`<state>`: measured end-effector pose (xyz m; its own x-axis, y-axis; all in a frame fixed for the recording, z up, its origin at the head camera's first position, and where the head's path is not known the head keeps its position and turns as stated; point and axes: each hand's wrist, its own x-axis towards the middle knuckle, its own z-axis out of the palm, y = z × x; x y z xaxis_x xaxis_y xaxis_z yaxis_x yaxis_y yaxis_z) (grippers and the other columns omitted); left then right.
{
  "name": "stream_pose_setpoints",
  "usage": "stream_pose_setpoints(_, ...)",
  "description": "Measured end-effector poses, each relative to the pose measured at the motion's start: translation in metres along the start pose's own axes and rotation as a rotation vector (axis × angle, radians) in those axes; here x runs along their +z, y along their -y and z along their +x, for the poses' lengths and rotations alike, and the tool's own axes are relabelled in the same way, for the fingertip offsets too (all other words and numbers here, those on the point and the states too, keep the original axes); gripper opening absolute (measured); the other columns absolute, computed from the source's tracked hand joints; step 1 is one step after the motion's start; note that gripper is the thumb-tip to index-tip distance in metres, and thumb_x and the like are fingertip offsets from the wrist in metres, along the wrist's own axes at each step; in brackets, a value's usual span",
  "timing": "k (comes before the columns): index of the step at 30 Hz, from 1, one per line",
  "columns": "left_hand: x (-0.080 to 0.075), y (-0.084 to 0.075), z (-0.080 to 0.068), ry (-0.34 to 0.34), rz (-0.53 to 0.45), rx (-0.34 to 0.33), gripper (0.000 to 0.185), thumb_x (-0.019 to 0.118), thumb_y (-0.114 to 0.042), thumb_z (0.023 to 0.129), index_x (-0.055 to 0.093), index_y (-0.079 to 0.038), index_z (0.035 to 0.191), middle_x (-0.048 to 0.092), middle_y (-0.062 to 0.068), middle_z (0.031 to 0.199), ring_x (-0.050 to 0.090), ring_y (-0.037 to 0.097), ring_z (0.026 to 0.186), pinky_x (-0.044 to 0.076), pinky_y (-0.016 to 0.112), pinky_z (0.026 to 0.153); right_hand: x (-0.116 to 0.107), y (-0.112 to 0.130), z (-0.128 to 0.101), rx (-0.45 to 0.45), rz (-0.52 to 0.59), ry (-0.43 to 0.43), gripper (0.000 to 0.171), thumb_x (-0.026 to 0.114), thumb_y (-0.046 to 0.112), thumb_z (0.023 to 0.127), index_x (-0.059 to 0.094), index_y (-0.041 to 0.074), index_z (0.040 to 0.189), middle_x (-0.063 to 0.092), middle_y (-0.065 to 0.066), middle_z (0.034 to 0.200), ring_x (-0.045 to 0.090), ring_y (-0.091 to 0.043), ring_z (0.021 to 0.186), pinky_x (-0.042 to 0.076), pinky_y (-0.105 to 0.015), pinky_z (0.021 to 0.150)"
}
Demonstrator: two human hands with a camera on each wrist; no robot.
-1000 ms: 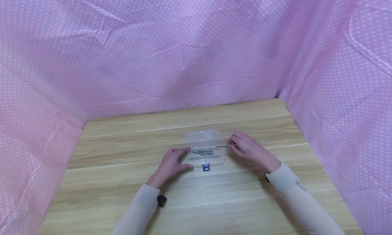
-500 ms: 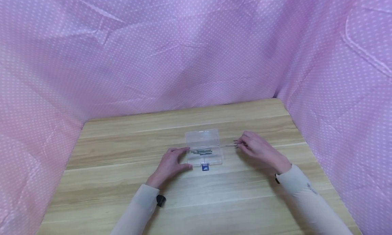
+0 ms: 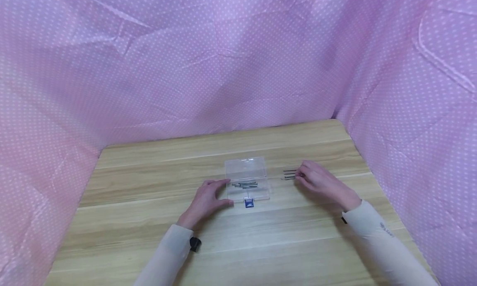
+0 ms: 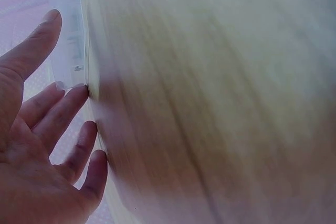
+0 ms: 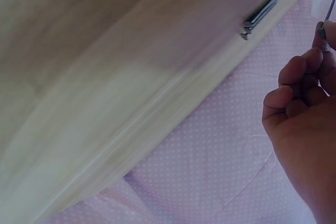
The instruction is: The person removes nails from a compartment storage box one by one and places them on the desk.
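Observation:
In the head view an open clear plastic box (image 3: 266, 190) with a blue latch (image 3: 249, 203) lies mid-table, its lid (image 3: 246, 168) folded back. Several long metal screws (image 3: 244, 185) lie inside it. My left hand (image 3: 204, 205) holds the box's left end, thumb at the front corner and index finger at the back one. To the right of the box, more long screws (image 3: 289, 170) lie on the table, partly hidden behind my right hand (image 3: 322, 181). The right wrist view shows my thumb and index finger pinching a thin dark screw (image 5: 329, 10), with a bundle of screws (image 5: 265, 10) beyond.
The wood-grain table (image 3: 149, 236) reaches back to a pink dotted cloth (image 3: 223, 70) that hangs behind it and along both sides. A black wrist strap (image 3: 195, 244) shows at the left sleeve (image 3: 169, 253).
My right hand has moved right, away from the box, to the screws on the table, which have come into sight at its fingertips. The left hand and the box stay nearly where they were.

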<state>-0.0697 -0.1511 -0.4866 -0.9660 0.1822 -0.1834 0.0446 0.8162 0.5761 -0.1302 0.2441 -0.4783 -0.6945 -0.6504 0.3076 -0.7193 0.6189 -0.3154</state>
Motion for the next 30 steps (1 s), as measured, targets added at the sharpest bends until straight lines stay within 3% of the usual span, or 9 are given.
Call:
stream_pose_setpoints(9,0.000,0.000,0.000,0.001,-0.015,0.000,0.079,0.088,-0.048,0.079,0.058,-0.024,0.149,0.059,0.012,0.142,0.048,0.036,0.134,0.041,0.057,0.111,-0.001,-0.007,-0.005,0.070,0.031,0.062,0.003,0.071,0.007,0.095,0.073,0.006,0.096,0.061,0.003,0.090,0.059,-0.017,0.087,0.054,-0.039,0.081)
stream_pose_setpoints(19,-0.002,-0.002,0.000,0.003,-0.020,-0.004,0.078,0.088,-0.046,0.080,0.058,-0.024,0.149,0.060,0.011,0.142,0.048,0.035,0.133,0.041,0.057,0.110,0.001,-0.017,-0.007,0.024,0.006,0.062,0.006,0.074,0.005,0.093,0.070,0.010,0.093,0.059,0.004,0.088,0.058,-0.016,0.084,0.055,-0.039,0.077)
stream_pose_setpoints(30,-0.001,-0.003,0.000,-0.001,-0.017,0.004,0.078,0.088,-0.046,0.080,0.059,-0.023,0.148,0.060,0.011,0.142,0.049,0.035,0.133,0.041,0.056,0.110,0.007,-0.024,-0.006,0.031,-0.027,0.082,0.007,0.073,0.006,0.093,0.070,0.010,0.088,0.058,0.004,0.085,0.058,-0.018,0.082,0.054,-0.040,0.075)
